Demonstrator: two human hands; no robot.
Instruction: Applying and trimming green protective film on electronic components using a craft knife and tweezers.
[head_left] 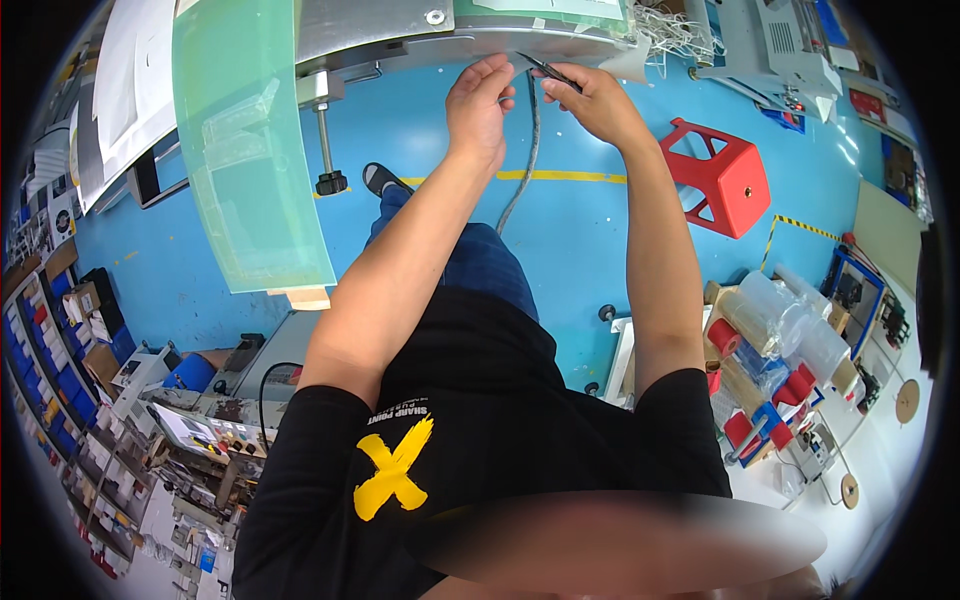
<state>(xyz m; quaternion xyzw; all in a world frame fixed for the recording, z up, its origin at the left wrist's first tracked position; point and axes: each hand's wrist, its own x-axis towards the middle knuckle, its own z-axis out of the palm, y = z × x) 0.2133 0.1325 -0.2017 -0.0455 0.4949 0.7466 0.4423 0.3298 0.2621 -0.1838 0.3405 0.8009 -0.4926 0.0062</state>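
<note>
Head view: the left hand (478, 112) is raised at the upper middle of the frame, palm turned inward, fingers bent toward the thumb; whether the fingertips pinch anything cannot be told. The right hand (592, 98), just to its right, grips a slim black tool (560, 78) between thumb and fingers. The tool's pointed tip is directed to the upper left, toward the gap between the hands. A grey cable (533, 135) hangs below this gap and curves down toward the person's legs; its upper end is near the tool, and contact cannot be confirmed. Both hands are located just below the front edge of a metal surface (450, 46) at the top of the frame. A bundle of white wires (675, 35) is positioned at the upper right of that surface. A long green sheet (245, 150) occupies the upper left. A red stool (735, 180) stands on the blue floor (420, 115), right of the right forearm.
</note>
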